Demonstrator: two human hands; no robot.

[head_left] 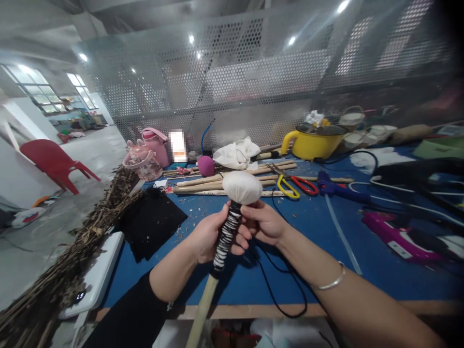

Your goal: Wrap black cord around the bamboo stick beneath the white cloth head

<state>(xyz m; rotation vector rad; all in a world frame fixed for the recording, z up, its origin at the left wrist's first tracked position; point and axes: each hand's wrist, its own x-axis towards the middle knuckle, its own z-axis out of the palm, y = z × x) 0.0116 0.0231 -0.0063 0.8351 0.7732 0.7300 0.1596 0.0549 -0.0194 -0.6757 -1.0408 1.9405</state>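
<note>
In the head view, a wooden stick [203,307] with a rounded white cloth head [242,187] tilts up over the table. Black cord [228,232] is wound round its upper part, with white showing between the turns. My left hand [208,236] is closed round the wound part from the left. Just under the white head, the thumb and fingers of my right hand [266,221] pinch at the neck, seemingly on the cord there; the fingertips are partly hidden. A loose length of black cord [306,304] loops down over the table's front edge.
Scissors [290,187] and wooden sticks [203,183] lie behind my hands on the blue table [319,251]. A blue glue gun [340,191] and a magenta power strip [398,237] are right. Black cloth [150,220] and dried stems [90,237] lie left; a yellow pot [315,142] stands behind.
</note>
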